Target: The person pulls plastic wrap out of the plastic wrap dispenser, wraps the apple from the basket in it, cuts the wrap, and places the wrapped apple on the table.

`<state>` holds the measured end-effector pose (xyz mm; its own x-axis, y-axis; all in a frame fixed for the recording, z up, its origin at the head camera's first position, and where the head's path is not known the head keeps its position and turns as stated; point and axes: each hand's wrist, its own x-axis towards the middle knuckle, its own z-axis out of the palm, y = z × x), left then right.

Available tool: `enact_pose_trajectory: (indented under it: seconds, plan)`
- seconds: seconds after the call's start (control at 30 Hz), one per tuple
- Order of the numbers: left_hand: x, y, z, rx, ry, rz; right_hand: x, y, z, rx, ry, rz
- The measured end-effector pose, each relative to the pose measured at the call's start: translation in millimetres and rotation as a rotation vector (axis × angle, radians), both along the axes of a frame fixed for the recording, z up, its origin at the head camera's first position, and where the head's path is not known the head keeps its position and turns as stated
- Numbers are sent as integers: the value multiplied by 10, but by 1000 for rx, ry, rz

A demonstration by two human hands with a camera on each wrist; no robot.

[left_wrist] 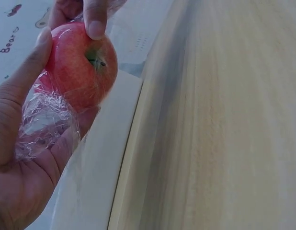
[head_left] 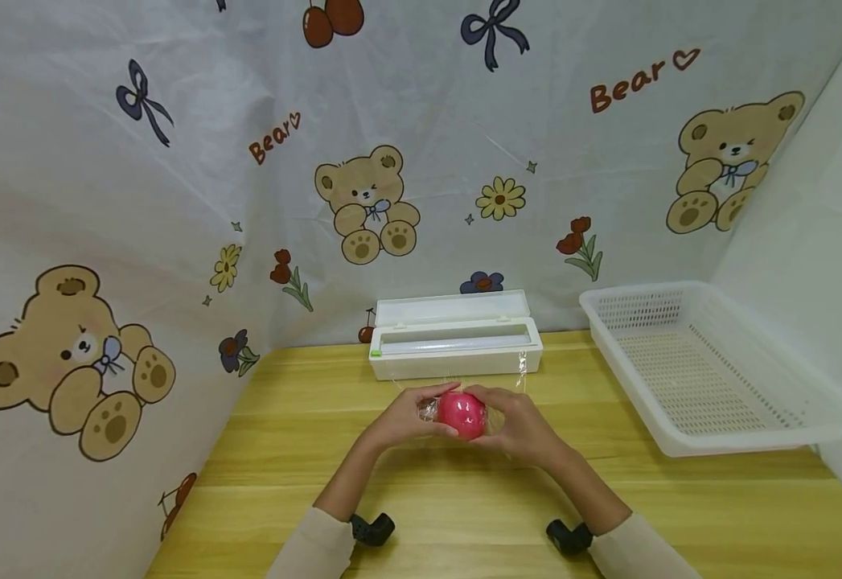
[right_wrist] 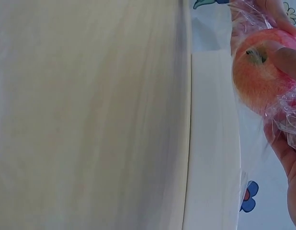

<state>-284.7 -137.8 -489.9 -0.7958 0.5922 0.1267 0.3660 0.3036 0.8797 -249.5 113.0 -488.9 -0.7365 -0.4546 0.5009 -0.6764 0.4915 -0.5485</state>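
A red apple (head_left: 462,415) is held up above the table between both hands, partly covered in clear plastic wrap (left_wrist: 45,122). My left hand (head_left: 408,418) grips its left side, thumb and fingers curled round it with crumpled film in the palm. From the other side my right hand (head_left: 520,426) holds it the same way, with bunched film by the fingers. The stem hollow shows in both wrist views. Just behind the hands stands a white cling film box (head_left: 457,366), lid raised, a roll inside. A thin sheet of film hangs between box and apple.
A white plastic basket (head_left: 681,444) with a perforated bottom stands on the right. The wooden table (head_left: 305,450) meets a bear-printed cloth at the back and left. Black devices (head_left: 372,530) are strapped at both wrists.
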Motion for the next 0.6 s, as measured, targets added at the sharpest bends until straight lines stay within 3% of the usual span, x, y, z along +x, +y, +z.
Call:
enact_pose_trajectory:
  seconds: [0.2,0.47,0.6]
  plan:
    - [25,-9,14,-23,170,29,7,-8,4,-10,-4,0]
    - [35,34,-42,59,457,1,6,5,17,-26,-19,-2]
    - [57,53,-72,95,503,-32,7,21,28,-21,-37,7]
